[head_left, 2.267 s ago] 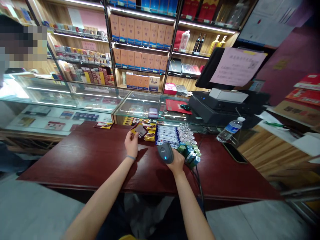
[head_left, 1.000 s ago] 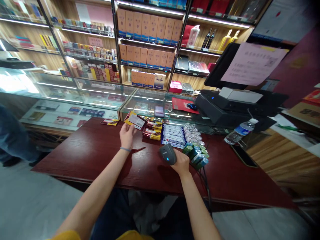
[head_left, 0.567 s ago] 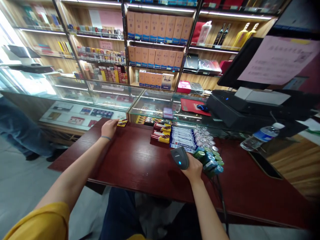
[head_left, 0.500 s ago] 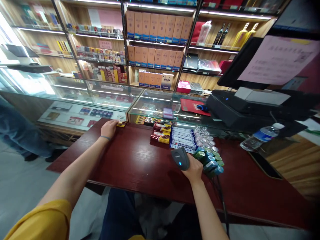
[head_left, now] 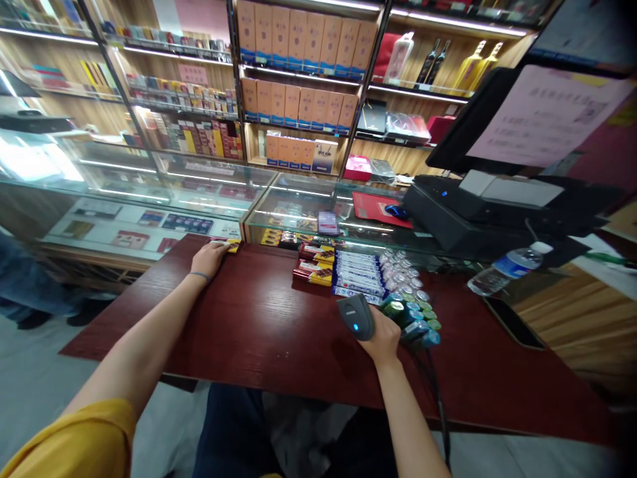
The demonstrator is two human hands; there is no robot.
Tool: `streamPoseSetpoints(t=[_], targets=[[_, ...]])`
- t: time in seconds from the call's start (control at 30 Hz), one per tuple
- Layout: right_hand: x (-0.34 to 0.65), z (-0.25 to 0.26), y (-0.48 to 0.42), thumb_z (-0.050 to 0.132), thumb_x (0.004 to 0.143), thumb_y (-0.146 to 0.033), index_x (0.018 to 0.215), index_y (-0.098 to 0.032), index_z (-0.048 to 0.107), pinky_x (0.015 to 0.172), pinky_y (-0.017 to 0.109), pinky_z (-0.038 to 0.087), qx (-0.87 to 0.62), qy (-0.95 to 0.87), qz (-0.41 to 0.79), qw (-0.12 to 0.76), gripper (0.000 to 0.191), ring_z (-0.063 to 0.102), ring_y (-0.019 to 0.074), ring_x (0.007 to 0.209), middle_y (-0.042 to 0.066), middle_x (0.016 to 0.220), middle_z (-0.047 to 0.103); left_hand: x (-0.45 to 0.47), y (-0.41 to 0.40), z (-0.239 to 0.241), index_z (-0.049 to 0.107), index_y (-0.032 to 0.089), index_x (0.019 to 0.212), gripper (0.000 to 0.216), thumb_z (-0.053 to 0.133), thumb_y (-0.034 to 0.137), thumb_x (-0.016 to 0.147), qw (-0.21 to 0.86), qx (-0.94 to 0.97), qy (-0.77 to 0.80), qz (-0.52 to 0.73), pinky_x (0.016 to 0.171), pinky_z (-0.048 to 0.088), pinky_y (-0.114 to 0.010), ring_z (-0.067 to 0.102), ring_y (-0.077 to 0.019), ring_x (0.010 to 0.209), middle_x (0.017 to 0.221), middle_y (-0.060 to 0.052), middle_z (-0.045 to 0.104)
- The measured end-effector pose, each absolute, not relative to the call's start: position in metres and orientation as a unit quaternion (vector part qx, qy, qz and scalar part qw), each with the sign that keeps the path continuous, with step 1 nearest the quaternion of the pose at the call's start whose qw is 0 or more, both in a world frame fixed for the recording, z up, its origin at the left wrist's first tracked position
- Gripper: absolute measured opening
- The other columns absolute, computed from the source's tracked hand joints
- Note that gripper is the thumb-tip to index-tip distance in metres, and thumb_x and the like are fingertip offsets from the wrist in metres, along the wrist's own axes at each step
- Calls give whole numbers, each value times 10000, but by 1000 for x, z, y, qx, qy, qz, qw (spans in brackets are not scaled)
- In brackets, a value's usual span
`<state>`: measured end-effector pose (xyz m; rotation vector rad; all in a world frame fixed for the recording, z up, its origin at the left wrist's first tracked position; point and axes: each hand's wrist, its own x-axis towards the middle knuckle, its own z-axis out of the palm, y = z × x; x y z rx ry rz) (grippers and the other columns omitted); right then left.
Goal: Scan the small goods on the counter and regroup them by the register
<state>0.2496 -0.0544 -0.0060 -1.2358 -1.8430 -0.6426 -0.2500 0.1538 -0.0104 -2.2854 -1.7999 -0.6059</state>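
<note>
At the back left of the dark red table (head_left: 239, 332), my left hand (head_left: 209, 259) has its fingers closed over a red and yellow chocolate bar (head_left: 233, 245); part of the bar is hidden beneath them. My right hand (head_left: 382, 337) grips a black barcode scanner (head_left: 356, 317) with a lit blue light, held above the table. Just beyond the scanner lie stacked red and yellow chocolate bars (head_left: 313, 271) and a row of blue-and-white wrapped sticks (head_left: 358, 272). Beside the right hand are green and blue wrapped rolls (head_left: 415, 322), with clear-wrapped pieces (head_left: 401, 272) behind.
The scanner's cable (head_left: 438, 398) hangs over the front edge. To the right stand a water bottle (head_left: 507, 269), a phone (head_left: 515, 322) and a black machine beneath a monitor (head_left: 478, 126). A glass display counter (head_left: 293, 202) borders the back. Someone's legs (head_left: 34, 285) show at far left.
The view has shifted slightly, moving the scene leftward. My left hand lies flatter over the chocolate bar, with red wrapping showing behind its fingers. My right hand keeps the scanner in nearly the same place.
</note>
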Motion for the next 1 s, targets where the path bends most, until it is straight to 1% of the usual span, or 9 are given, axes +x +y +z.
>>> streamPoseSetpoints(t=[0.23, 0.4, 0.57, 0.67, 0.73, 0.87, 0.93, 1.0], targets=[[249, -7, -54, 589, 814, -315, 1142, -143, 577, 639, 299, 531, -498, -724, -248, 408, 371, 677, 212, 687, 85, 835, 705, -249, 156, -9, 667, 240, 1211, 390, 406, 266, 923, 67, -778, -588, -212, 986, 446, -377, 579, -250, 1106, 1211, -105, 647], [249, -11, -55, 587, 810, -317, 1162, -152, 574, 634, 303, 530, -508, -716, -241, 413, 389, 674, 212, 684, 82, 851, 705, -239, 149, -5, 589, 207, 1279, 416, 438, 252, 894, 82, -752, -613, -229, 1032, 421, -406, 510, -273, 1205, 1346, -127, 548], [249, -8, -56, 580, 811, -306, 1147, -147, 573, 633, 301, 533, -503, -708, -248, 429, 372, 678, 214, 693, 79, 831, 702, -199, 138, 0, 569, 201, 1298, 432, 464, 246, 881, 44, -775, -570, -270, 1090, 377, -429, 478, -283, 1263, 1359, -134, 522], [248, -4, -57, 571, 819, -311, 1128, -151, 575, 617, 298, 529, -500, -704, -254, 436, 348, 676, 213, 677, 79, 821, 702, -153, 126, 9, 591, 191, 1282, 411, 460, 257, 899, -6, -786, -511, -347, 1106, 368, -433, 488, -276, 1254, 1320, -138, 547], [247, -2, -59, 557, 819, -302, 1113, -153, 581, 617, 299, 531, -502, -700, -255, 439, 331, 676, 211, 672, 83, 819, 703, -118, 112, 16, 627, 220, 1246, 381, 504, 273, 889, -61, -780, -471, -409, 1123, 350, -443, 492, -276, 1253, 1303, -122, 566], [246, -1, -61, 551, 809, -292, 1107, -154, 592, 633, 298, 542, -505, -693, -247, 450, 331, 684, 209, 693, 90, 843, 710, -49, 76, 25, 703, 273, 1124, 321, 665, 314, 808, -230, -730, -374, -524, 1171, 287, -437, 487, -284, 1272, 1264, -102, 613], [246, -2, -61, 566, 808, -306, 1115, -151, 595, 636, 299, 547, -504, -692, -244, 456, 345, 689, 210, 699, 91, 855, 714, -22, 61, 23, 725, 277, 1063, 301, 718, 302, 763, -297, -704, -348, -544, 1175, 274, -444, 488, -292, 1282, 1253, -105, 628], [247, -2, -62, 580, 812, -320, 1123, -148, 599, 639, 302, 550, -504, -689, -244, 460, 356, 693, 214, 704, 92, 855, 718, -1, 51, 18, 730, 293, 1046, 295, 719, 263, 753, -309, -705, -338, -541, 1186, 240, -458, 489, -292, 1290, 1260, -101, 635]])
